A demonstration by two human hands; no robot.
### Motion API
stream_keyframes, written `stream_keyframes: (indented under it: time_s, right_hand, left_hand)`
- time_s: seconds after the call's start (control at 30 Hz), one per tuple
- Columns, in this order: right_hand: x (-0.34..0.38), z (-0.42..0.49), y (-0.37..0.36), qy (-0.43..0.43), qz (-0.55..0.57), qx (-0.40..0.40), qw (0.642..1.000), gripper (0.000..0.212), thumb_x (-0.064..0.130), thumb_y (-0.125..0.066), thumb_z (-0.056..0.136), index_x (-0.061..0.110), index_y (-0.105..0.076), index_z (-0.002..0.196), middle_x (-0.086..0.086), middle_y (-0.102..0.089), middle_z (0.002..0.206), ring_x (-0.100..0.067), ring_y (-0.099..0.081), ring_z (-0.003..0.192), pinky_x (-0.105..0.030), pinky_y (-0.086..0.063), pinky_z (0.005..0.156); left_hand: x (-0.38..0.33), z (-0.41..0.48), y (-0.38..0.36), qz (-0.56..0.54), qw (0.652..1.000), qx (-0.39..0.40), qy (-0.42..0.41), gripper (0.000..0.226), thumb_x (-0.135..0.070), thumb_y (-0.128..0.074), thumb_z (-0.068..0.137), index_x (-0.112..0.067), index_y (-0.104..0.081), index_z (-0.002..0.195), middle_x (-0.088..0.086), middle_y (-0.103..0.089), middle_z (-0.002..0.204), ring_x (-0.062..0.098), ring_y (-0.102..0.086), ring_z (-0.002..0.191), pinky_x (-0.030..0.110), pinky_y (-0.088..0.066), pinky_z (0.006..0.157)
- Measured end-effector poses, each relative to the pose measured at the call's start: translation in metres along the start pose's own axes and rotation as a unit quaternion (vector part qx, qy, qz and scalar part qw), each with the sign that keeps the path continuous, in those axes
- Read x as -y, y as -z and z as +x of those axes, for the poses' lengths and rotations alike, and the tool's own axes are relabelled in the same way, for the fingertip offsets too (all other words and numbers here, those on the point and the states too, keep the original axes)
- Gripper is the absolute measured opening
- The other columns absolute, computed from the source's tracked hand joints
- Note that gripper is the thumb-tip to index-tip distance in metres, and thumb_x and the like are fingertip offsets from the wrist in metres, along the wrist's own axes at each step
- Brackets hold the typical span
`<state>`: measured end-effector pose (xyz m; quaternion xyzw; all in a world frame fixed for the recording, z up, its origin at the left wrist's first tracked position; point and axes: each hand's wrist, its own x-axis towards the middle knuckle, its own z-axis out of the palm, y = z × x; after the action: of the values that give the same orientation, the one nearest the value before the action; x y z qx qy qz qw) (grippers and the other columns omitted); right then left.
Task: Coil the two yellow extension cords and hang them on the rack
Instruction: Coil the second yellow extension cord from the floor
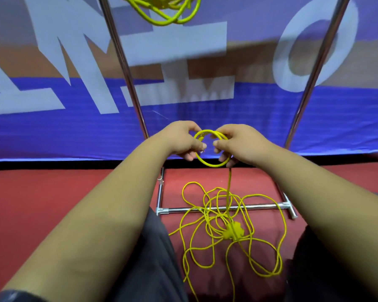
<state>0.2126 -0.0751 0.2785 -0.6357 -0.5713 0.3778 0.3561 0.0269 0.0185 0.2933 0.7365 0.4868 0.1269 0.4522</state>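
My left hand (182,139) and my right hand (238,143) both grip a small loop of yellow extension cord (211,164) in front of me. From that loop a strand drops straight down to a loose tangle of the same cord (258,240) on the red floor, with its yellow socket block (232,229) in the middle. A second yellow cord (166,9), coiled, hangs at the top edge between the uprights of the metal rack (127,68).
The rack's right upright (314,68) and base bar (223,208) stand on the red floor (52,192); the tangle lies across the bar. A blue banner with large pale letters (63,131) hangs behind. My dark trouser legs (153,258) show at the bottom.
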Motion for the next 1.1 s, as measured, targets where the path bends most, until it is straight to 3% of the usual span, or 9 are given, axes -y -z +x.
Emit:
stream_keyframes:
  time_s: [0.2, 0.33, 0.47, 0.57, 0.7, 0.87, 0.93, 1.0, 1.1]
  right_hand:
    - [-0.013, -0.002, 0.006, -0.049, 0.108, 0.049, 0.992, 0.026, 0.038, -0.059, 0.108, 0.012, -0.063, 0.108, -0.010, -0.079, 0.104, -0.031, -0.080, 0.092, -0.048, -0.065, 0.074]
    - [-0.024, 0.010, 0.009, -0.081, 0.103, -0.041, 0.991, 0.027, 0.039, -0.064, 0.104, 0.014, -0.072, 0.097, 0.001, -0.079, 0.091, -0.027, -0.074, 0.083, -0.048, -0.066, 0.083]
    - [-0.034, 0.017, 0.013, -0.135, 0.091, -0.113, 0.980, 0.009, 0.012, -0.066, 0.094, 0.005, -0.069, 0.091, -0.022, -0.079, 0.097, -0.022, -0.076, 0.070, -0.036, -0.063, 0.076]
    - [-0.040, 0.013, 0.014, -0.177, 0.112, -0.113, 0.971, 0.010, 0.000, -0.063, 0.095, 0.007, -0.061, 0.101, -0.019, -0.074, 0.096, -0.025, -0.077, 0.069, -0.033, -0.063, 0.064]
    - [-0.050, 0.017, 0.015, -0.203, 0.107, -0.109, 0.967, 0.040, 0.001, -0.057, 0.093, 0.022, -0.050, 0.126, -0.021, -0.075, 0.098, -0.034, -0.080, 0.069, -0.047, -0.066, 0.086]
    - [-0.049, 0.019, 0.022, -0.233, 0.121, -0.101, 0.960, 0.033, -0.001, -0.045, 0.099, 0.012, -0.043, 0.130, -0.021, -0.076, 0.069, -0.035, -0.080, 0.069, -0.044, -0.067, 0.075]
    - [-0.048, 0.016, 0.025, -0.265, 0.091, -0.086, 0.956, 0.016, 0.002, -0.046, 0.102, -0.005, -0.051, 0.115, -0.023, -0.075, 0.069, -0.033, -0.078, 0.061, -0.038, -0.067, 0.063]
    - [-0.052, 0.011, 0.026, -0.280, 0.043, -0.060, 0.957, 0.019, 0.007, -0.045, 0.103, -0.009, -0.053, 0.101, -0.024, -0.077, 0.076, -0.036, -0.079, 0.067, -0.043, -0.068, 0.067]
    - [-0.054, 0.006, 0.028, -0.296, -0.025, 0.023, 0.954, 0.040, 0.025, -0.041, 0.107, -0.005, -0.065, 0.114, -0.019, -0.078, 0.083, -0.035, -0.080, 0.078, -0.043, -0.065, 0.071]
  left_hand:
    - [0.003, 0.011, -0.013, 0.005, 1.000, -0.007, 0.012, 0.018, -0.011, -0.059, 0.101, -0.014, -0.066, 0.118, 0.024, -0.071, 0.084, 0.028, -0.075, 0.064, 0.039, -0.065, 0.061]
    - [0.003, 0.014, -0.006, 0.008, 0.998, -0.060, 0.032, 0.013, -0.020, -0.064, 0.100, -0.019, -0.068, 0.113, 0.014, -0.066, 0.077, 0.026, -0.072, 0.064, 0.043, -0.066, 0.066]
    - [0.006, 0.019, 0.001, -0.134, 0.980, -0.086, 0.118, 0.015, -0.016, -0.058, 0.104, -0.002, -0.060, 0.103, 0.013, -0.061, 0.074, 0.031, -0.076, 0.074, 0.044, -0.066, 0.071]
    - [0.006, 0.022, 0.000, -0.239, 0.957, -0.084, 0.140, 0.013, -0.013, -0.054, 0.105, -0.003, -0.061, 0.108, 0.012, -0.065, 0.086, 0.025, -0.076, 0.068, 0.035, -0.064, 0.059]
    - [0.005, 0.029, 0.001, -0.312, 0.936, -0.085, 0.137, 0.022, -0.012, -0.055, 0.102, -0.005, -0.066, 0.119, 0.015, -0.075, 0.108, 0.026, -0.079, 0.081, 0.038, -0.065, 0.069]
    - [0.008, 0.033, 0.005, -0.187, 0.977, -0.066, 0.075, 0.023, -0.009, -0.059, 0.096, -0.015, -0.069, 0.116, 0.006, -0.079, 0.104, 0.022, -0.077, 0.099, 0.040, -0.063, 0.088]
    - [0.013, 0.036, 0.004, -0.126, 0.988, -0.075, 0.045, 0.019, -0.008, -0.065, 0.095, -0.014, -0.071, 0.111, 0.011, -0.079, 0.101, 0.023, -0.077, 0.089, 0.040, -0.063, 0.082]
    - [0.017, 0.038, 0.003, -0.073, 0.992, -0.100, 0.026, 0.011, -0.014, -0.066, 0.096, -0.015, -0.073, 0.105, 0.010, -0.078, 0.093, 0.020, -0.070, 0.075, 0.037, -0.061, 0.072]
    - [0.020, 0.042, 0.004, -0.026, 0.987, -0.157, 0.010, 0.012, -0.031, -0.071, 0.094, -0.020, -0.076, 0.095, 0.003, -0.068, 0.081, 0.019, -0.057, 0.067, 0.036, -0.058, 0.067]
